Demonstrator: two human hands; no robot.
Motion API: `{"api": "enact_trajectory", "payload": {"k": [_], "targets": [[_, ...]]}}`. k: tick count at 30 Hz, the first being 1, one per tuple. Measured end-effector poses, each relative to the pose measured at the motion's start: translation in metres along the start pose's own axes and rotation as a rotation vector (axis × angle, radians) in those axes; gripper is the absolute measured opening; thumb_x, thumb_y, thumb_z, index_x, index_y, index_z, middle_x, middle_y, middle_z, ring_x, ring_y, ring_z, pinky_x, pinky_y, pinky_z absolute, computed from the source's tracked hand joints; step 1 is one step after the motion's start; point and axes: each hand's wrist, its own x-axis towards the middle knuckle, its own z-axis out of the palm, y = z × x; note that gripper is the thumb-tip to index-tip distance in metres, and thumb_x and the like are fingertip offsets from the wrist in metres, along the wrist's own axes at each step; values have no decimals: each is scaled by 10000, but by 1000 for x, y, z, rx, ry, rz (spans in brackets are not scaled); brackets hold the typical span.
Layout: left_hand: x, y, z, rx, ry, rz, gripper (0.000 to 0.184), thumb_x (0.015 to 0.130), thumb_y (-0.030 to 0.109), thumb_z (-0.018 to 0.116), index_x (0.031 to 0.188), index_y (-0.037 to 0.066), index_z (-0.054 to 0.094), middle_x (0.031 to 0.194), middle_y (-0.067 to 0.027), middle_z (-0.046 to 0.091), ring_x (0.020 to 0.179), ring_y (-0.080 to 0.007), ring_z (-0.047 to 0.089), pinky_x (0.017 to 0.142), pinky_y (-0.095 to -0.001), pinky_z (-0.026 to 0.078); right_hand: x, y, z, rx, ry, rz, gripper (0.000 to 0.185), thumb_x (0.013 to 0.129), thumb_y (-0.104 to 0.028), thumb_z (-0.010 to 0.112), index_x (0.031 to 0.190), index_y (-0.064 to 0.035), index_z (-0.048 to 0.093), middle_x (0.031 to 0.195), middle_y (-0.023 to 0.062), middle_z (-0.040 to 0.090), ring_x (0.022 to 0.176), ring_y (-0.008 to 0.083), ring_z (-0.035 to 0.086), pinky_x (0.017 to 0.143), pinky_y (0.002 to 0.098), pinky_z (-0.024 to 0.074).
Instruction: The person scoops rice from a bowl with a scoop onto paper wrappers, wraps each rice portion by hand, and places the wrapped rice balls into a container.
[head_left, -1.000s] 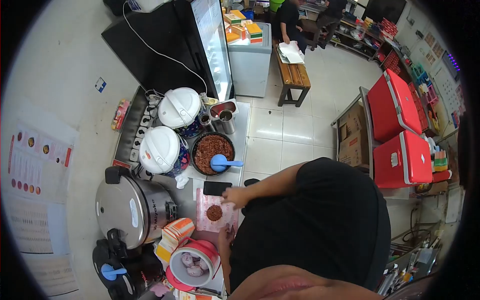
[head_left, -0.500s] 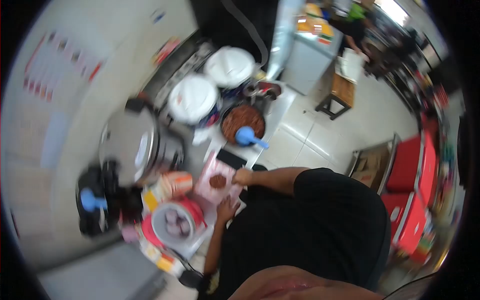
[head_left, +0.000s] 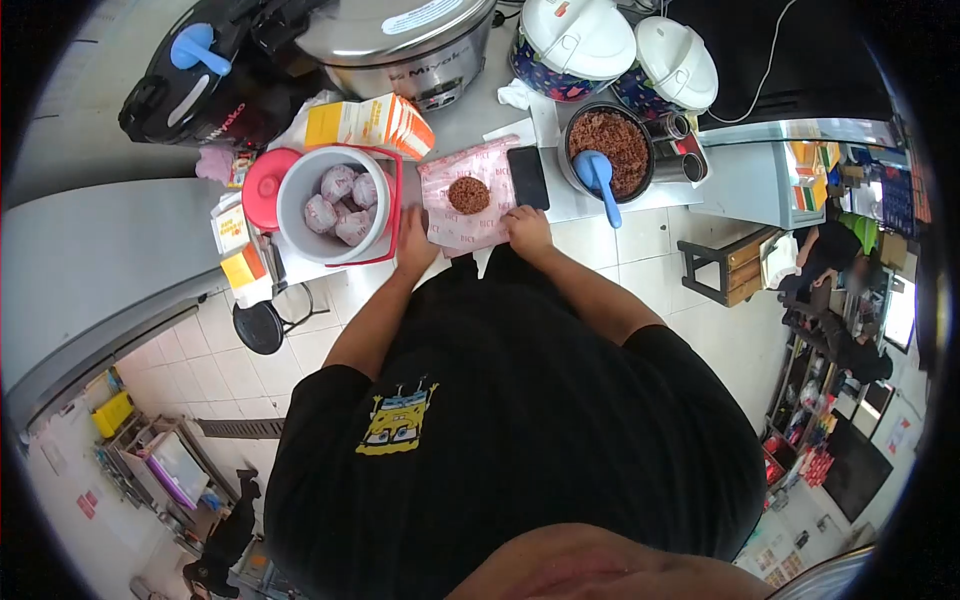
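A square of pink printed wrapping paper (head_left: 440,180) lies flat, with a round mound of reddish-brown rice (head_left: 468,195) in its middle. My left hand (head_left: 414,243) rests at the paper's near left corner, fingers stretched out beside the bucket. At the near right corner, my right hand (head_left: 528,230) has its fingers closed on the paper's edge, just below a black phone (head_left: 528,178). To the left, a white bucket (head_left: 290,200) holds several wrapped paper bundles (head_left: 338,183). On the right, a dark pot of reddish-brown rice (head_left: 610,135) has a blue scoop (head_left: 596,175) in it.
Behind stand a steel Miyako cooker (head_left: 430,70), a black cooker (head_left: 190,110) and two white-lidded containers (head_left: 575,40). An orange-yellow box (head_left: 370,122) and a red lid (head_left: 268,190) sit near the bucket. A wooden bench (head_left: 735,265) and people are off to the right.
My view has turned and levelled over the table, and the blur is gone. My hands are now at the paper's two near corners. The rice mound remains on the paper.
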Motion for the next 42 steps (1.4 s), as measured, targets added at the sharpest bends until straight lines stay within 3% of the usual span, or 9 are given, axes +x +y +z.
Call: {"api": "enact_trajectory", "payload": {"k": [6, 10, 19, 24, 32, 34, 35, 37, 42], "targets": [[25, -37, -11, 339, -427, 655, 403, 822, 142, 679, 1224, 115, 691, 1327, -58, 640, 1380, -293, 457, 1115, -452, 372, 5, 23, 2, 368, -38, -161, 247, 762, -14, 655, 992, -55, 735, 1053, 98, 723, 1024, 317, 660, 889, 402, 549], [8, -59, -11, 257, -424, 699, 327, 867, 129, 639, 1184, 133, 720, 1322, -3, 659, 1361, -269, 497, 1105, -453, 383, 4, 33, -5, 518, -119, -105, 277, 771, 23, 649, 1029, -22, 740, 1076, 142, 728, 1000, 341, 686, 892, 409, 556], [-24, -56, -22, -175, -373, 396, 239, 989, 183, 579, 1157, 87, 719, 1116, -123, 728, 1101, -303, 663, 918, -388, 509, 12, 18, -25, 698, -108, 59, 176, 886, -82, 710, 1051, -53, 764, 947, 149, 750, 850, 295, 724, 770, 358, 560], [-4, -39, -6, -310, -356, -326, 417, 1040, 316, 552, 1322, 12, 599, 1028, -183, 710, 934, -223, 656, 849, -358, 507, 31, 22, 12, 984, -22, 380, 197, 878, -155, 745, 1039, -42, 765, 831, 168, 736, 680, 260, 689, 656, 337, 533], [23, -5, 13, -56, -142, -393, 369, 1035, 251, 474, 1235, -28, 607, 1101, -202, 685, 1075, -437, 622, 970, -477, 466, 60, 32, 20, 548, -158, 523, 343, 899, -370, 707, 972, -37, 750, 770, 202, 708, 716, 309, 697, 689, 410, 517], [10, 11, 14, 296, 200, 217, 340, 988, 223, 540, 1264, 41, 618, 1291, -190, 613, 1205, -405, 565, 1029, -508, 423, 62, 31, 16, 530, -178, 543, 352, 885, -402, 698, 925, -56, 752, 779, 202, 709, 752, 359, 706, 710, 427, 529], [5, 13, 13, 296, 198, 218, 340, 988, 223, 540, 1264, 41, 618, 1291, -190, 613, 1205, -405, 565, 1029, -508, 423, 62, 31, 16, 532, -178, 545, 352, 885, -402, 698, 925, -56, 752, 779, 202, 709, 752, 359, 706, 710, 427, 529], [-4, 16, 13, 320, -359, 688, 445, 931, 266, 623, 1331, 76, 586, 1449, -185, 484, 1340, -374, 451, 1093, -532, 360, 63, 31, 16, 595, -181, 590, 392, 871, -424, 702, 884, -34, 748, 769, 203, 706, 774, 360, 710, 733, 429, 540], [-18, 35, 8, 527, -399, 661, 606, 908, 351, 637, 1393, 6, 522, 1502, -175, 424, 1402, -339, 372, 1139, -550, 296, 71, 23, 10, 442, -110, 390, 284, 841, -269, 698, 1000, -36, 733, 919, 177, 713, 842, 340, 710, 767, 434, 553]]}}
